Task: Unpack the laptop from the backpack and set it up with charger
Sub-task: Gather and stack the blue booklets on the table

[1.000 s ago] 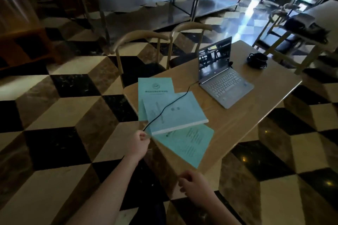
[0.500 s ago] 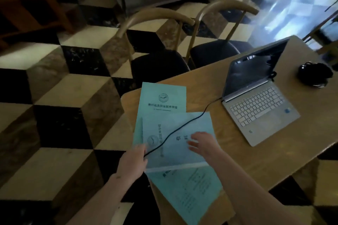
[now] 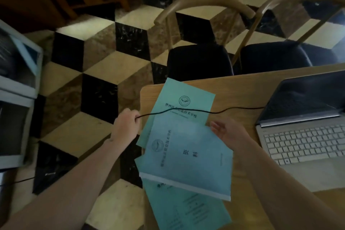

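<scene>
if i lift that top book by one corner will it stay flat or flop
The book shows a thick page block at its near edge, so it probably sags only slightly. It likely feels fairly heavy. Its smooth cover may slide on the booklets beneath.

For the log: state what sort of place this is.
Probably a café or canteen: cube-pattern marble floor, matching wooden chairs at a wooden table, with a school booklet beside the laptop.

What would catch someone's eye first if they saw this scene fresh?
Probably the teal booklets fanned over the wooden table's near corner, with a black charger cable stretched across them. The left hand grips the cable's end past the table edge, and an open silver laptop sits at right.
</scene>
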